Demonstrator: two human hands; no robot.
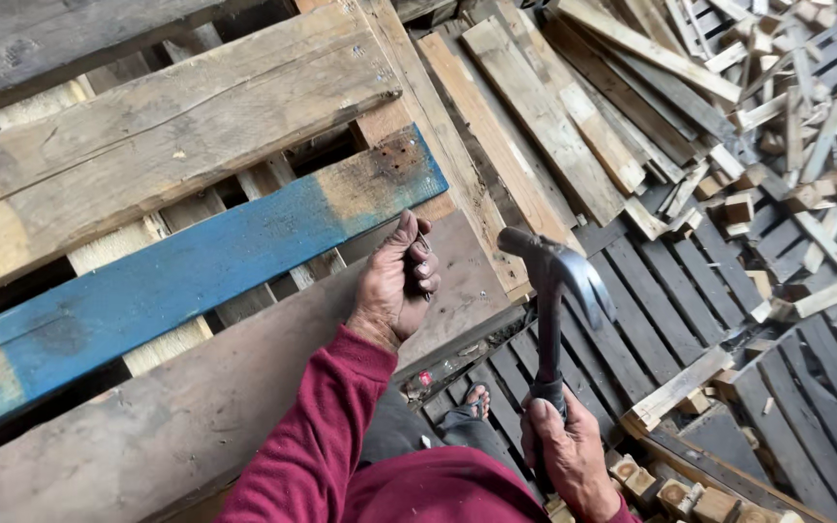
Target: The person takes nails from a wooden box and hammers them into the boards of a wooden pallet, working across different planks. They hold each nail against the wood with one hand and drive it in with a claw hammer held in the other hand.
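Left hand (397,288) rests on the grey plank (196,407) of a wooden pallet (147,145), fingers curled together and pinching what looks like a nail (425,254) upright near the plank's end; the nail itself is mostly hidden by the fingers, so its exact seat cannot be told

Right hand (566,447) is clamped on the handle of a claw hammer (554,281), head raised and held apart from the nail, off to the right of the left hand

Blue-painted plank (196,266) lies just above the grey one, across the pallet's bearers; rusty nail marks show at its right end. Weathered bare planks sit further up

State of work, as a judgement: the nail appears set in place but not driven, since the fingers hold it and the hammer head is well clear. The grey plank seems laid in position yet not fixed at this end. No other fresh nail heads can be made out on it

Around: loose boards (544,116) stacked to the upper right, a scatter of wood offcuts (787,87), dark slatted pallets (670,281) below on the floor. A sandalled foot (478,397) shows under the red sleeve (322,436)
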